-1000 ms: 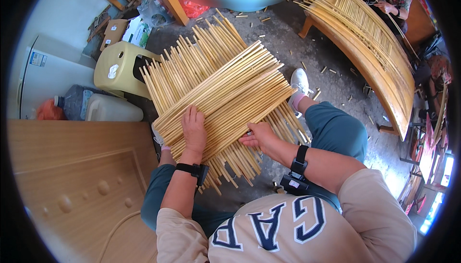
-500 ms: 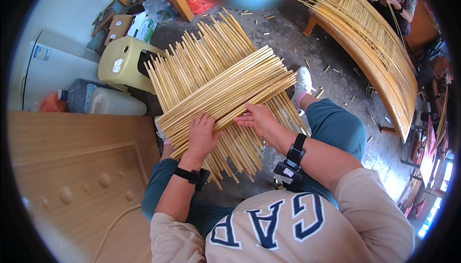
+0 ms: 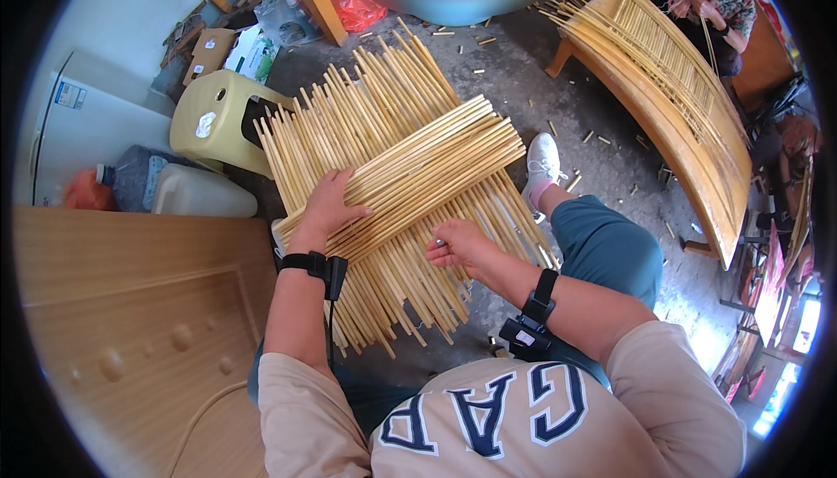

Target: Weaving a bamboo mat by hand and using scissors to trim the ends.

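A mat of many pale bamboo sticks (image 3: 375, 94) lies in front of me, with a band of crosswise sticks (image 3: 427, 155) on top. My left hand (image 3: 331, 203) rests on the band's left end, fingers laid over it and thumb spread, so it is open. Just below the band's lower edge, my right hand (image 3: 458, 247) is closed with curled fingers; a small shiny item shows at its fingertips, too small to name. My legs and white shoe (image 3: 542, 164) are beside and partly beneath the mat.
A curved wooden bench (image 3: 645, 103) with long strips stands right, a person (image 3: 732, 16) working behind it. A yellow plastic stool (image 3: 200, 112), cartons (image 3: 209, 55), jugs (image 3: 196, 190) and a wooden panel (image 3: 105, 286) are left. A basin (image 3: 453, 7) is at the back.
My left hand has moved left and up along the band. My right hand has drawn down from the band's edge, its fingers more curled. The band's lower edge now sits higher.
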`<action>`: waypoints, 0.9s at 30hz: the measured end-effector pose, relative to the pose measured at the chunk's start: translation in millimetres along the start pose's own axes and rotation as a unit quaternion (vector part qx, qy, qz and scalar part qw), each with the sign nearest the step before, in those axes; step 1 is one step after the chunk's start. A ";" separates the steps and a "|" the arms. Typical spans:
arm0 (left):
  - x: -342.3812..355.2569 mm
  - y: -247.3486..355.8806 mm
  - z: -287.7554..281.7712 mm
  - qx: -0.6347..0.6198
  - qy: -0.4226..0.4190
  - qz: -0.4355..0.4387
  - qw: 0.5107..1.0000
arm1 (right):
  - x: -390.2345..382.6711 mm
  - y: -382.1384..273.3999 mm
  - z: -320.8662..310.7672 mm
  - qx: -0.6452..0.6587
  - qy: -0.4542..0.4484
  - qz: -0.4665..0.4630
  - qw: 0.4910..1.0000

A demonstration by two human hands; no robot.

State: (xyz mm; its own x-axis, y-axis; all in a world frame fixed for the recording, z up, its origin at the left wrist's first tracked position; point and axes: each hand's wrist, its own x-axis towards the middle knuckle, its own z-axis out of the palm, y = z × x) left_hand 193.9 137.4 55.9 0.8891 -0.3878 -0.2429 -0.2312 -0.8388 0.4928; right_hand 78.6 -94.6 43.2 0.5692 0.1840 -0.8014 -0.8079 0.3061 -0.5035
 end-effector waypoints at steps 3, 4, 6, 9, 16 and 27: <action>5.5 -2.4 -4.8 0.027 -0.019 0.008 0.999 | -0.4 1.1 -0.2 -0.002 -0.007 0.005 1.000; 6.9 -3.4 -5.1 0.026 -0.016 0.003 1.000 | -0.3 1.2 0.4 0.005 -0.009 -0.002 1.000; 6.6 -4.4 -4.5 0.009 -0.068 -0.011 0.998 | -1.6 1.1 0.1 0.007 -0.005 0.011 1.000; 2.7 -2.5 -3.3 -0.010 -0.044 0.001 0.999 | -2.1 -0.2 -1.0 0.000 -0.013 0.005 1.000; -6.7 15.6 3.1 -0.010 -0.057 -0.010 0.998 | 11.8 4.8 -5.0 0.008 0.012 -0.057 0.998; -43.4 69.7 57.1 0.150 0.056 -0.013 0.987 | 25.6 2.6 -10.9 0.139 -0.098 -0.114 0.979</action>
State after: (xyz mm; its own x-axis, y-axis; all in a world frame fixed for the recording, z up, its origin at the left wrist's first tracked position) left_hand 116.7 74.0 53.2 0.9304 -0.3343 -0.1504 -0.2993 -0.9296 0.2149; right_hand 89.4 -99.3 17.9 0.7700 0.2486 -0.5876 -0.5996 0.5966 -0.5334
